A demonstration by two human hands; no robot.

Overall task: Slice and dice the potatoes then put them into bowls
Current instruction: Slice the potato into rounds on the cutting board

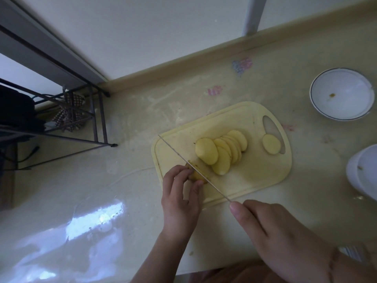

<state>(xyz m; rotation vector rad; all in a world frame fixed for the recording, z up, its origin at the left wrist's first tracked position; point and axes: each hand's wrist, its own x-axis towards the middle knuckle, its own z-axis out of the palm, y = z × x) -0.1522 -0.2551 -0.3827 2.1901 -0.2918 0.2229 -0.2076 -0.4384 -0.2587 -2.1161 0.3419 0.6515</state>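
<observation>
Head view: the right hand point(271, 225) grips the hidden knife handle, forefinger extended toward the thin steel blade point(193, 168). The left hand point(179, 193) pinches the potato end piece point(196, 175) between curled fingers and thumb. For a clean cut, the fingertips should stay tucked behind the blade and the edge travel straight down. Beyond lie fanned slices point(222, 153), pale, moist, oval, on the smooth yellow plastic cutting board point(255, 176); one slice point(271, 144) sits by its handle slot. Farthest right, two glossy white bowls point(340, 94) wait on the countertop point(102, 201).
</observation>
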